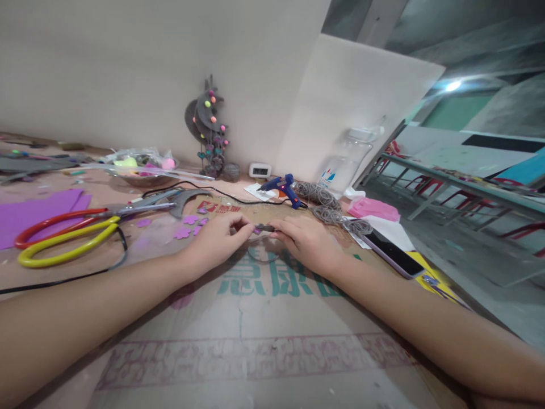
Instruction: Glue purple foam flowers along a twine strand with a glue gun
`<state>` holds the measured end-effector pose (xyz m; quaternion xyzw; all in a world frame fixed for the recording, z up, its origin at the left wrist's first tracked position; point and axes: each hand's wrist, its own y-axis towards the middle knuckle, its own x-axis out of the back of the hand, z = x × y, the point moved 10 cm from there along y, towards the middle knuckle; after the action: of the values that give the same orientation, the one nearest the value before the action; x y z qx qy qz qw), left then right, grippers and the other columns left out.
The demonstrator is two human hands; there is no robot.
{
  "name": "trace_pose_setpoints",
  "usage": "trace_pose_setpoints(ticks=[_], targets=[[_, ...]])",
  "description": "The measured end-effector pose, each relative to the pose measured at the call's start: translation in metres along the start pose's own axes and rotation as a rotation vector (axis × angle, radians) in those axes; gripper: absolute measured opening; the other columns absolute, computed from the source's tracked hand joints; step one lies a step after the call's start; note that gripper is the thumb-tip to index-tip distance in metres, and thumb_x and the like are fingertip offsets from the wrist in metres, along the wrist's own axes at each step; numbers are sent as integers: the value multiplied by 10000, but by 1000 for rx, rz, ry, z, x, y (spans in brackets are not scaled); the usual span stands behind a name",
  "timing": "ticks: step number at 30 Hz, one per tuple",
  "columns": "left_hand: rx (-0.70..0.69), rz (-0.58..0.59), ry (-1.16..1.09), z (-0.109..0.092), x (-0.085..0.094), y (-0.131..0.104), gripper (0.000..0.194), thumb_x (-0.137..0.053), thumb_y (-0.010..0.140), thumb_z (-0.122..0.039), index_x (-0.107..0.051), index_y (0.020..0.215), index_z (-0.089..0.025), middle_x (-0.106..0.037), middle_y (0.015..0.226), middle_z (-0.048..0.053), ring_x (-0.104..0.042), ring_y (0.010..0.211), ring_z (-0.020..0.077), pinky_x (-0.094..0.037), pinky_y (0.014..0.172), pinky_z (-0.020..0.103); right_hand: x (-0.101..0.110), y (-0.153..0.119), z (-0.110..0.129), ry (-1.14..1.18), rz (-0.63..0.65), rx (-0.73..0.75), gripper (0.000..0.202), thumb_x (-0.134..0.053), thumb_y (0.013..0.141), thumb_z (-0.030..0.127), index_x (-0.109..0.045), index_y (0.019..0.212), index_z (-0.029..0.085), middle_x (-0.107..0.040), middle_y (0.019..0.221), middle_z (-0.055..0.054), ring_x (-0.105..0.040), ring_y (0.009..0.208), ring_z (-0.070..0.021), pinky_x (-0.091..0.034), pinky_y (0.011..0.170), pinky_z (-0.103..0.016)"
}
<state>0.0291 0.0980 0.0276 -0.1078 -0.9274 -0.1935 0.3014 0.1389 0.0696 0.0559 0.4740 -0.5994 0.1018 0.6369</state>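
Note:
My left hand [221, 234] and my right hand [309, 241] meet over the middle of the cardboard sheet [255, 318]. Between their closed fingertips is a small dark grey piece [265, 228] with a bit of purple at its left end; its exact kind is too small to make out. Just below it shows a thin grey cord loop [263, 261]; whether it joins the piece I cannot tell. Left of my left hand lie several purple flower cutouts [182, 233]. Beyond my hands rests a blue glue gun [283, 187] with a small red light.
Scissors with red and yellow handles [68, 241] lie left beside a purple sheet [38, 216]. Grey cord coils [326, 204], a phone [394, 253] and a clear bottle [347, 162] stand or lie right. A moon-shaped ornament [208, 125] and a small clock [260, 170] are at the back.

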Motion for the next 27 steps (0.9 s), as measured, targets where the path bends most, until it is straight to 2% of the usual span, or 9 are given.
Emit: trace_pose_setpoints(ticks=[7,17,22,27], targets=[[-18,-7,0,2,-1,1,219,-432,820,-315,-561,714,-173,-593,673,-9,-541,651,142,-379,584,244,-3,-2,-6,46,-14,-21,226,-455,902,256,-622,1005,145,-689,902,-86,-626,830,-183,-464,744,-302],[12,-21,-25,6,1,2,226,-450,818,-339,-552,706,-172,-582,664,-12,-526,629,133,-374,572,238,17,-7,-8,187,-147,-70,277,-444,903,327,-604,1028,137,-682,865,-79,-611,760,-175,-466,692,-290],[10,-26,-51,7,1,2,233,-437,823,-348,-557,729,-171,-594,689,0,-541,655,148,-389,588,247,4,-2,-16,186,-63,-142,257,-449,902,307,-601,1061,173,-685,938,-68,-618,844,-181,-466,737,-290],[-4,-16,-48,4,1,2,232,-429,829,-344,-562,745,-172,-600,697,5,-556,666,154,-409,602,254,0,-2,-15,96,-62,-111,255,-461,897,312,-616,1037,165,-686,944,-71,-617,864,-196,-456,763,-309]])
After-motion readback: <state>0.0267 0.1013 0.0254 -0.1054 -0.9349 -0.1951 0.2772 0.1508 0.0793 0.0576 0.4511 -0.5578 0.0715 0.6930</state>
